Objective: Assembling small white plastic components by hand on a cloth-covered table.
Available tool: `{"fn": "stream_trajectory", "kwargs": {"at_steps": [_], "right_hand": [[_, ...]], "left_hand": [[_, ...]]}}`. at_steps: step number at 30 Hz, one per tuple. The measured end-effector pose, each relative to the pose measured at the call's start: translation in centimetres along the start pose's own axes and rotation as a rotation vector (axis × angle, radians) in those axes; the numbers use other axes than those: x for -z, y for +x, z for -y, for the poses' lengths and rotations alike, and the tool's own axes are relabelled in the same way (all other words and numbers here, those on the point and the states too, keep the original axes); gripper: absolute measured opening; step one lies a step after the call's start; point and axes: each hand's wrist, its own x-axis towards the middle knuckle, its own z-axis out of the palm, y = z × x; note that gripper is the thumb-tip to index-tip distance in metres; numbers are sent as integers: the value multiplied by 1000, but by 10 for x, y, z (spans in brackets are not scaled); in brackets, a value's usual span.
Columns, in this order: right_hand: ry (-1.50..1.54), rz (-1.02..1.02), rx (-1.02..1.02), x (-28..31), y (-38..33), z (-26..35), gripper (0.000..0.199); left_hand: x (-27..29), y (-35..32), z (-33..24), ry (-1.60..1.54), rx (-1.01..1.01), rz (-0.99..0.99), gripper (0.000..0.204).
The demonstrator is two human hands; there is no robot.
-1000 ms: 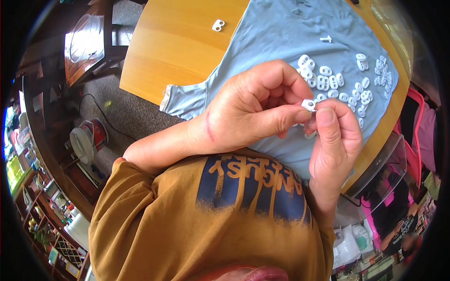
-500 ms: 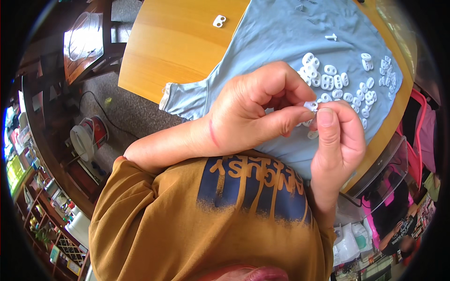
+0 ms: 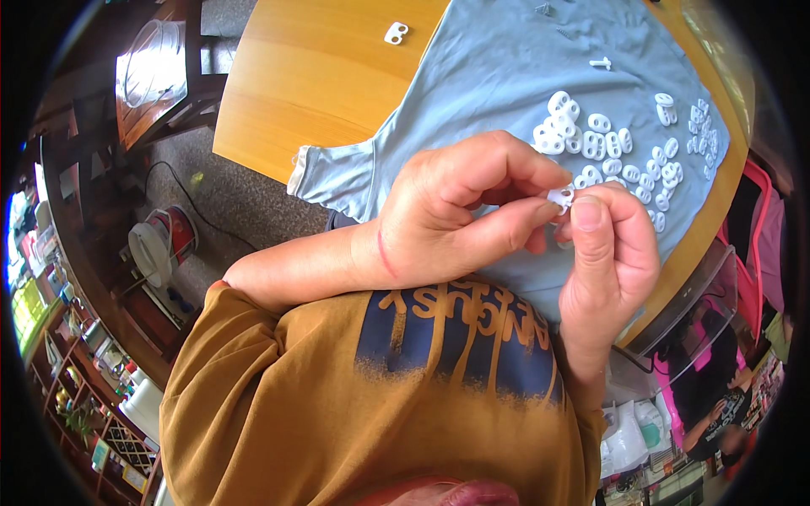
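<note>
A small white plastic piece with holes [image 3: 561,199] is pinched between my two hands above the blue cloth. My left hand [image 3: 468,207] grips its left side between thumb and forefinger, the other fingers curled behind. From the right, my right hand [image 3: 609,244] holds the same piece with thumb and bent forefinger, partly covering it. Just beyond the fingertips lies a heap of white two-hole oval plastic pieces [image 3: 560,125]. More of these ovals [image 3: 656,173] are scattered to its right, some stacked. Smaller white pieces [image 3: 702,135] form a cluster near the cloth's right edge.
A light blue garment [image 3: 485,93] is spread over the wooden table [image 3: 321,84]. One white two-hole piece [image 3: 396,34] lies on bare wood; a T-shaped white piece [image 3: 601,63] lies on the cloth. A clear plastic bin [image 3: 675,320] stands by the table's right side.
Both hands stay nearly in place with the white piece between them. My left fingers have shifted slightly, and more of the piece shows. The view has moved a little.
</note>
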Motion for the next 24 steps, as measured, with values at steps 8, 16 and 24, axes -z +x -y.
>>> {"fn": "stream_trajectory", "kwargs": {"at_steps": [8,16,24], "right_hand": [[-227,9,150,1,-2,-3,8],[-26,-12,-37,1,-1,2,13],[-107,43,47,4,-1,2,11]], "left_hand": [[-2,0,1,139,-62,-25,20],[-2,7,-5,-125,183,-19,17],[-1,10,-5,-249,233,-51,15]]}}
